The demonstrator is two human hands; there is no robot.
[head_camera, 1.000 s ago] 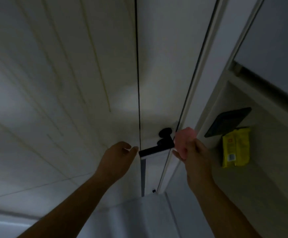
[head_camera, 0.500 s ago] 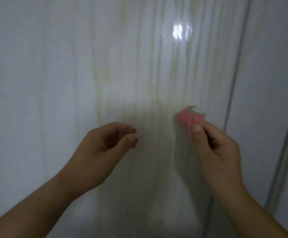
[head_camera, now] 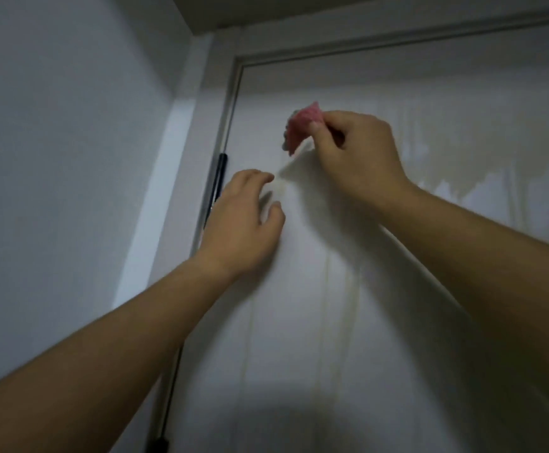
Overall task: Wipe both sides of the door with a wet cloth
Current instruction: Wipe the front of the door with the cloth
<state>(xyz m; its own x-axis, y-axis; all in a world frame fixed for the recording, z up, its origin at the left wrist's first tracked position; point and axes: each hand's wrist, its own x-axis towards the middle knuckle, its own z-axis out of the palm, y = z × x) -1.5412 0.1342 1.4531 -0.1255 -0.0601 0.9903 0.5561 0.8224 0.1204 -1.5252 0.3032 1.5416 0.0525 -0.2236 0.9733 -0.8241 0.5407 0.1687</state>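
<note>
Half-hidden cloth [head_camera: 302,125] in pinch of right hand [head_camera: 360,156]; left hand [head_camera: 242,225] loose, empty, near door [head_camera: 299,354].

Both forearms extend up and forward. The left hand [head_camera: 243,223] is raised, fingers loosely curled, holding nothing. The right hand [head_camera: 358,158], set higher, pinches a cloth [head_camera: 302,125] between thumb and fingers.
</note>
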